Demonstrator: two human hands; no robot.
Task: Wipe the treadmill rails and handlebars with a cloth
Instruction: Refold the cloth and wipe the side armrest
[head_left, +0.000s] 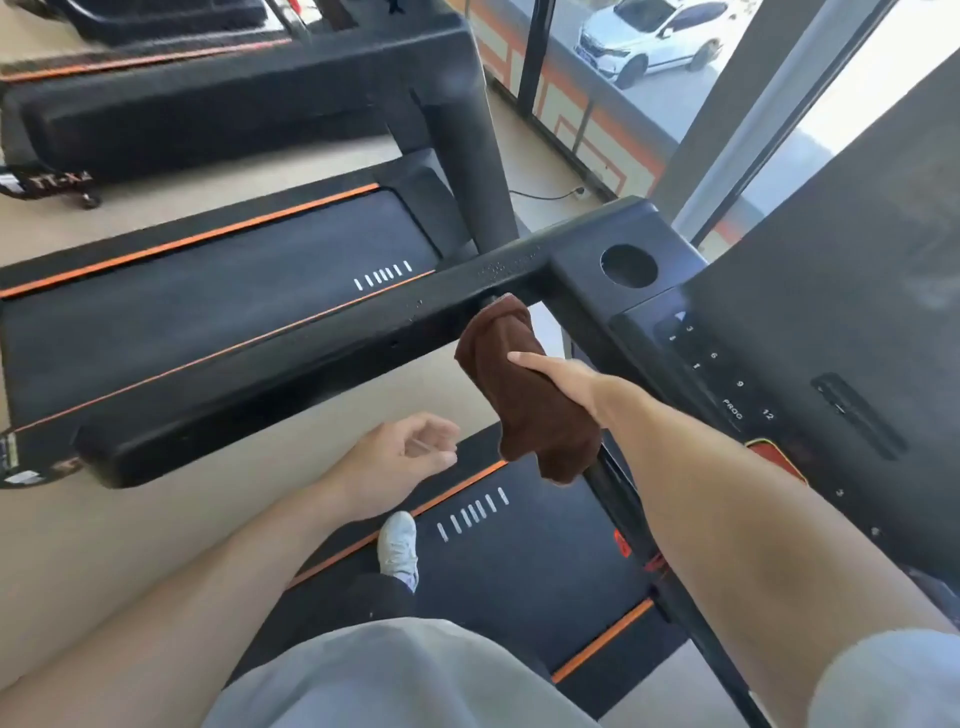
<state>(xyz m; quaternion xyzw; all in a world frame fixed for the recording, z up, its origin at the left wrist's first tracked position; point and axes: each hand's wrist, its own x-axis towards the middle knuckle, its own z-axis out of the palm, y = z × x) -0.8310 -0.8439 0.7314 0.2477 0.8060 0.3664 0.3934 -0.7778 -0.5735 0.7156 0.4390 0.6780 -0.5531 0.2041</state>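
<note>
brown cloth (524, 395) bunched lengthwise, top end touching underside of black handlebar (291, 358) beside console (769, 364) | right hand (563, 382) grips cloth, thumb laid over it, fingers hidden behind | left hand (405, 449) hangs free below handlebar, fingers loosely curled, holding nothing | white shoe (399, 548) on treadmill belt (524, 561)

Above the grip: the long black padded handlebar (291, 358) touches the top of the brown folded cloth (524, 395) and blocks the way.
Right of the grip: the black console panel with numbers (727, 384) stands close.
Left of the grip: open air.
Below the grip: the black walking belt (519, 561) lies well apart.
</note>
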